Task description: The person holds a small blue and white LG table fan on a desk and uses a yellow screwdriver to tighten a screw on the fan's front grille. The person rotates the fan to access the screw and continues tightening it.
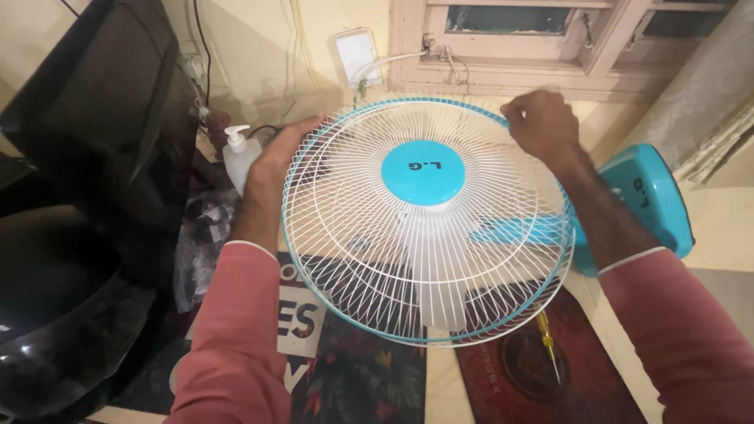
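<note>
Fan guard, a round white wire cage with a blue rim and a blue disc at its centre, fills the middle of the view, tilted up toward the camera over a table. Pale fan blades show through the wires. Nearest, below the guard's lower edge, a yellow-handled screwdriver lies on dark printed mats. At the guard's left rim, the left hand wraps its fingers around the blue edge, seemingly steadying it. At the upper right rim, the right hand is curled closed, pinching the edge as if working a clip. Right of the guard sits the blue fan base. Beyond its upper left stands a clear pump bottle, and farther back a wall socket.
</note>
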